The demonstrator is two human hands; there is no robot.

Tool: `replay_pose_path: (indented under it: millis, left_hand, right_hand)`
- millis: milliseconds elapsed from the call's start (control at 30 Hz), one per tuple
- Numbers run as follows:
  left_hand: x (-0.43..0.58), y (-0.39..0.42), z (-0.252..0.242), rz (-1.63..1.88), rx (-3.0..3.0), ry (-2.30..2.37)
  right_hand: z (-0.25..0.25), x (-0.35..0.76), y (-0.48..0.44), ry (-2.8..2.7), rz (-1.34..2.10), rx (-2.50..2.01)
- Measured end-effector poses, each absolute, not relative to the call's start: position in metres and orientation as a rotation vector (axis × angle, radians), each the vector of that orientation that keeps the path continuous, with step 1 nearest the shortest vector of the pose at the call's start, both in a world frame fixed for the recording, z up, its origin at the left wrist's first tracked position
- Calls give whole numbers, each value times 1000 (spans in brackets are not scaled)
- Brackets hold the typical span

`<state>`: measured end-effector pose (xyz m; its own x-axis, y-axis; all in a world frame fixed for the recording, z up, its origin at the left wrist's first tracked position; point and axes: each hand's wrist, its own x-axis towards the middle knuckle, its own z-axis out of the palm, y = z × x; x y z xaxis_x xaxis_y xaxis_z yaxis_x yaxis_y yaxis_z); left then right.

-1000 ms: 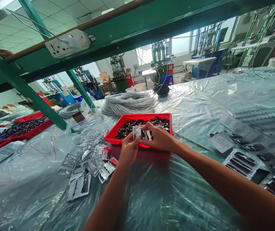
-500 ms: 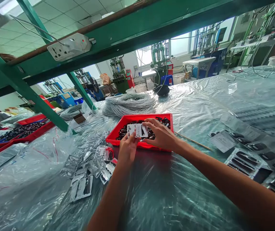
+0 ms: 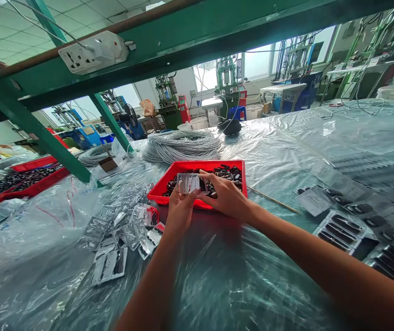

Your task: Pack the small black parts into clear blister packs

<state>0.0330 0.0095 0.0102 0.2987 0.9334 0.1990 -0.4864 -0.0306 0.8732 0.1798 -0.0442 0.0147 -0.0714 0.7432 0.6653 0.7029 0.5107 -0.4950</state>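
A small clear plastic blister tray (image 3: 184,183) is held up over the near part of a red bin (image 3: 155,196). My left hand (image 3: 182,210) grips its lower left edge, the thumb lying across the front. My right hand (image 3: 227,195) pinches the right end, index finger on top and thumb below. Dark shapes show in the tray's right part, too small to name. Small black parts (image 3: 229,173) fill the bin behind both hands.
Clear blister trays (image 3: 110,264) lie piled at the left on plastic sheeting. A thin wooden stick (image 3: 274,200) rests right of the bin. Packs of black parts (image 3: 343,230) lie farther right. A grey cable coil (image 3: 183,147) sits behind the bin; a green beam (image 3: 183,46) crosses overhead.
The tray in my hands has tilted, and its face now looks more see-through. My left thumb has slid toward the right along it. The whole view has shifted slightly.
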Motion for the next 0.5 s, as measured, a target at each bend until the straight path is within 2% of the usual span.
replay_pose_path:
  millis: [267, 400, 500]
  left_hand:
    - [22, 16, 20, 1184, 1428, 668]
    - [7, 27, 29, 1474, 1637, 1134]
    - [-16, 40, 36, 1810, 1755, 1521]
  right_hand:
    - [18, 195, -35, -1612, 387, -1137]
    - [19, 203, -28, -1558, 263, -1395]
    - [33, 218, -31, -1706, 10, -1579]
